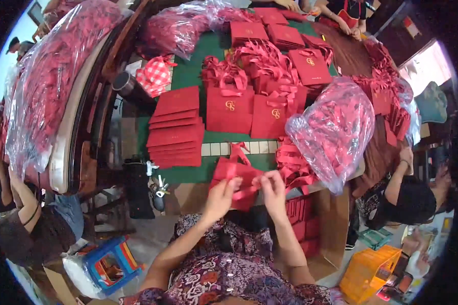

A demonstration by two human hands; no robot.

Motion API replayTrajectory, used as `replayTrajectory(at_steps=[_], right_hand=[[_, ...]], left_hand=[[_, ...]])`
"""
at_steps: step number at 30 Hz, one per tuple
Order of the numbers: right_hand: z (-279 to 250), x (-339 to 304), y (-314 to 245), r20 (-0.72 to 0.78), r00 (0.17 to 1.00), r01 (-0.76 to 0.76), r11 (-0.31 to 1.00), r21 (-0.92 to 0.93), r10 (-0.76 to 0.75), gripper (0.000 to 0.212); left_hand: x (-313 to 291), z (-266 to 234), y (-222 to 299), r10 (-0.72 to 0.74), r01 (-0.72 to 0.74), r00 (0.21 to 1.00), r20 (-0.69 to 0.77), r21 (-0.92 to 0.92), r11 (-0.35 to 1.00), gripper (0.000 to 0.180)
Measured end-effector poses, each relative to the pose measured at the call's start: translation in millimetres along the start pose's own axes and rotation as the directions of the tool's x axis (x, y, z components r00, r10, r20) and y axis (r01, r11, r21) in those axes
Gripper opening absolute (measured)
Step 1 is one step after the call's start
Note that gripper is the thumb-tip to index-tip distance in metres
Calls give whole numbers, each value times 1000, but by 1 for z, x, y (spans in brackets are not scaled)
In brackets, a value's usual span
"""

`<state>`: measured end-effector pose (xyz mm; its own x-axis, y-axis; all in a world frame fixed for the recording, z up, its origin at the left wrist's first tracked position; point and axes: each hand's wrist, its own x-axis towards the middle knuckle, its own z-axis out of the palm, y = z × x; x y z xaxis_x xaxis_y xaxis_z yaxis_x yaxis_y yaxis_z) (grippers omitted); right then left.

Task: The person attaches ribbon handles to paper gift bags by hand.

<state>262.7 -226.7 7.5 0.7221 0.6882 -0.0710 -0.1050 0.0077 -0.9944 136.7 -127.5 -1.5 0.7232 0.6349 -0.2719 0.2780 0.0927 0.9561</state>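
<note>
A small red gift bag (245, 175) is in front of me at the near edge of the green table. My left hand (222, 198) is closed on it near a red ribbon (247, 192). On the right side, my right hand (273, 195) pinches the ribbon's other end, which runs between both hands. Part of the bag is hidden behind my fingers. Beyond it lies a fanned stack of flat red bags (175, 129). Several bags with ribbon handles stand upright, among them a bag with a gold emblem (230, 114).
A clear plastic sack of red ribboned items (336, 132) lies to the right. Below the table edge, a cardboard box (336, 234) holds red bags. A dark cup (130, 86) and keys (160, 188) are at the left. Other people (409, 190) work around the table.
</note>
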Motion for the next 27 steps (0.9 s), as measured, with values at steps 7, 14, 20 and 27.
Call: replayTrajectory(at_steps=[7, 14, 20, 27], right_hand=[[-34, 1, -38, -112, 993, -64, 944, -325, 29, 5], [-10, -1, 3, -35, 997, 36, 834, -550, -66, 12], [-6, 4, 12, -98, 995, -43, 814, -579, -18, 11], [-8, 2, 2, -68, 995, 23, 812, -584, -76, 12]], left_hand=[[-15, -51, 24, 32, 58, 987, -158, 531, 845, 39], [33, -26, 38, 492, -419, 867, 77, 647, 637, 29], [58, -8, 26, 444, -455, 862, 246, 763, 460, 39], [55, -7, 28, 324, -394, 917, 233, 661, 639, 26]])
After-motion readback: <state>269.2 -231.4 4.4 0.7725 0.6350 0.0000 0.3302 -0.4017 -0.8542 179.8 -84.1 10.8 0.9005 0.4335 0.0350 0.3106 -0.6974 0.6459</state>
